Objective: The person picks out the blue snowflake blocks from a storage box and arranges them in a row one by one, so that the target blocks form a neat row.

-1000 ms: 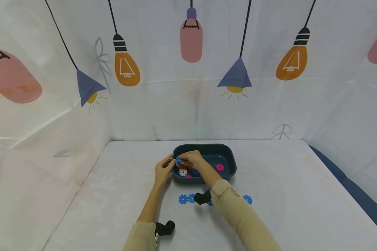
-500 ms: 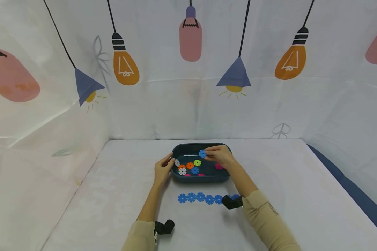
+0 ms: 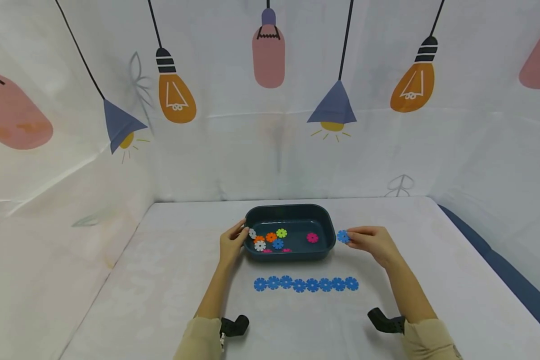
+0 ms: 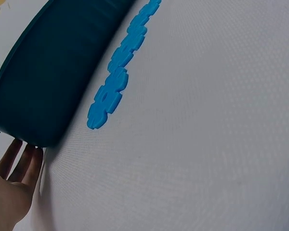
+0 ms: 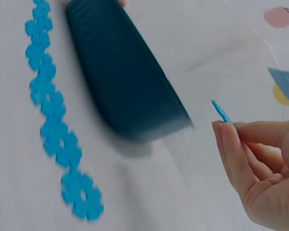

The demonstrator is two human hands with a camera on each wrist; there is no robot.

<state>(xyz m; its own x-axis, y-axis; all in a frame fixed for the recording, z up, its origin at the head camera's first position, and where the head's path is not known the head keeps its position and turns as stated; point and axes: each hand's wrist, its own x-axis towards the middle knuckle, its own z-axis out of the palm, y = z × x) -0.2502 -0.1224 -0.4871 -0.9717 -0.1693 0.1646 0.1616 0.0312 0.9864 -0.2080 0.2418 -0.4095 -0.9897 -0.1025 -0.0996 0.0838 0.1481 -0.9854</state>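
The right hand point(image 3: 372, 242) pinches a blue snowflake disc point(image 3: 343, 236) between thumb and fingertips, holding it in the air just off the 3 o'clock end of the dark teal tray point(image 3: 329, 239); the right wrist view shows the disc edge-on point(image 5: 221, 111), a thin flat sliver, with the remaining fingers loosely curled beneath it. The left hand point(image 3: 232, 243) rests against the 9 o'clock end of the tray, its fingers point(image 4: 24, 161) fairly straight along the wall; whether the thumb hooks over the rim I cannot tell. At 6 o'clock from the tray, on the white table point(image 3: 432, 280), a row of blue discs point(image 3: 306, 284) lies flat, each touching or interlocked with its neighbour; inside the tray lie loose discs, white, orange, green, blue and a pink disc point(image 3: 312, 237). Judging by its look, the held piece is light, stiff plastic, smooth and probably a little slippery, not fragile; a fingertip pinch on the two flat faces or across the notched rim should suffice, leaving the slots on the far edge free; squeezing hard is likely to flick it out sideways.
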